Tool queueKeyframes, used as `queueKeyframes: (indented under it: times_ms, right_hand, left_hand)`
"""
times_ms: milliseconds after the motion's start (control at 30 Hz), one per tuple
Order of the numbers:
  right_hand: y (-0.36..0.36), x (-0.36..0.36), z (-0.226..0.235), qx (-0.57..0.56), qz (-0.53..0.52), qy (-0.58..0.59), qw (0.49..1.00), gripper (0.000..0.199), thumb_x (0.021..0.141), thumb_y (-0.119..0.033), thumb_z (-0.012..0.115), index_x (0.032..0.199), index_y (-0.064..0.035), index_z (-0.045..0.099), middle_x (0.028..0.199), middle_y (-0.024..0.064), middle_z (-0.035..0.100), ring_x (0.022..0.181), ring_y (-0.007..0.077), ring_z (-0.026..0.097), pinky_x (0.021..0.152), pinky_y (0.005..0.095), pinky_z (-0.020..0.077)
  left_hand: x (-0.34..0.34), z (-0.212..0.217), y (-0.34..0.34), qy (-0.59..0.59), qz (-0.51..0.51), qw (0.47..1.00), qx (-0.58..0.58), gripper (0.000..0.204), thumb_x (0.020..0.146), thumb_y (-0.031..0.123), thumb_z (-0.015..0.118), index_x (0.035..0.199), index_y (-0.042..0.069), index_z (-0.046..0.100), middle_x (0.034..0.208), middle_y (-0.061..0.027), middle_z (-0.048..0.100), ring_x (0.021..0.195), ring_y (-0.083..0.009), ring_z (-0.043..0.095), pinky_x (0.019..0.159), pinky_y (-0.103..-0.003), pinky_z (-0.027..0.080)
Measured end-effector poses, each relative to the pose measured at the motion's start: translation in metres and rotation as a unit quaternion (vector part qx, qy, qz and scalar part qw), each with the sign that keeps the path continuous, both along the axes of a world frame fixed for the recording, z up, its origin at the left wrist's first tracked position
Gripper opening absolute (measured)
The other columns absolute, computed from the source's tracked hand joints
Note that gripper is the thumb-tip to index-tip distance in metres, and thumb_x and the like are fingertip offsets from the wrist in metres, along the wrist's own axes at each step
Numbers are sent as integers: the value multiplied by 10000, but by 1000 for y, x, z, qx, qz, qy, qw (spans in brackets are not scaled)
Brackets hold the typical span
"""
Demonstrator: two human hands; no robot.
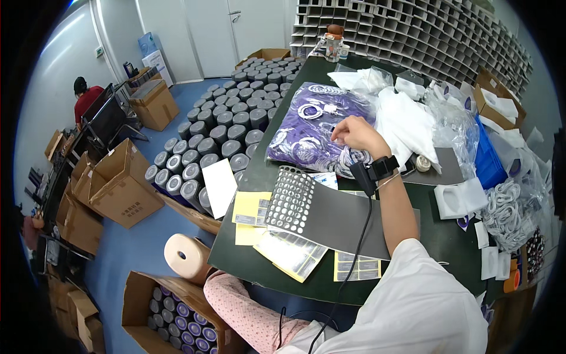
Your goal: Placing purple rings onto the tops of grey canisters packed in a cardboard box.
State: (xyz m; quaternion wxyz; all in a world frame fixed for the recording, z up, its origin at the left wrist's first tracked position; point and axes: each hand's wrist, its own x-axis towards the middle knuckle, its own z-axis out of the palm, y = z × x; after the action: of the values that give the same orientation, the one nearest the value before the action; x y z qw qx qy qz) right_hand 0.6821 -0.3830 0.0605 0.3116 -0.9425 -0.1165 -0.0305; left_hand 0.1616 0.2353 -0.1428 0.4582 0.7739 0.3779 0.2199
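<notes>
My right hand (355, 134) reaches over a clear plastic bag with purple things in it (300, 121). Its fingers are bent and drawn together, and anything between them is too small or hidden to make out. White coiled cables (311, 111) lie on the bag, and more coils (352, 158) sit by the wrist. A black box-shaped device (377, 170) is strapped to my right wrist, with a black cord running down from it. Under the forearm lies a grey sheet (348, 212), beside a sheet of round clear dots (290, 200). My left hand is out of view.
Yellow label sheets (250, 207) lie at the near edge of the dark green table (227, 256). White pouches (404, 124), a blue bin (489, 159) and bundled cables (508, 215) crowd the right. Grey-lidded cylinders (227, 118) and cardboard boxes (121, 183) stand left. A person (88, 100) is farther off.
</notes>
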Motion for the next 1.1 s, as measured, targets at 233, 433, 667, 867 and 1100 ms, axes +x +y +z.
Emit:
queueKeyframes:
  times_ms: [233, 433, 667, 867, 1100]
  right_hand:
    - [-3, -7, 3, 30, 19, 12, 999, 205, 633, -132, 798, 806, -51, 725, 751, 96, 691, 711, 170, 654, 665, 289, 501]
    - [-6, -6, 2, -60, -43, 31, 997, 480, 595, -349, 830, 910, -16, 690, 832, 102, 696, 757, 223, 658, 701, 312, 476]
    - [-8, -7, 3, -104, 6, 69, 992, 639, 636, -529, 753, 1038, -40, 663, 957, 117, 682, 904, 256, 644, 833, 350, 448]
    - [-14, 5, -6, 20, 99, 113, 988, 563, 708, -351, 757, 1144, -38, 587, 893, 119, 655, 789, 193, 600, 742, 313, 471]
    - [-12, 2, 0, 41, 122, 168, 977, 645, 736, -356, 746, 1243, -40, 503, 815, 73, 657, 762, 148, 573, 684, 282, 443]
  left_hand:
    - [-4, -2, -23, 31, -30, 999, 17, 352, 883, 206, 566, 1207, 69, 547, 1162, -148, 585, 1066, -248, 538, 906, -374, 416]
    - [7, 3, -28, 49, -69, 995, 43, 348, 888, 206, 559, 1204, 59, 546, 1156, -147, 587, 1057, -246, 542, 900, -368, 418]
    - [28, 7, -31, 63, -116, 988, 77, 345, 894, 206, 552, 1201, 48, 544, 1150, -145, 589, 1047, -243, 547, 893, -360, 422]
    - [47, 13, -29, 76, -160, 978, 108, 343, 899, 206, 546, 1198, 39, 542, 1144, -144, 591, 1038, -241, 551, 887, -354, 424]
    - [58, 21, -29, 92, -198, 965, 144, 340, 905, 206, 538, 1195, 28, 540, 1138, -143, 594, 1028, -238, 555, 880, -347, 427]
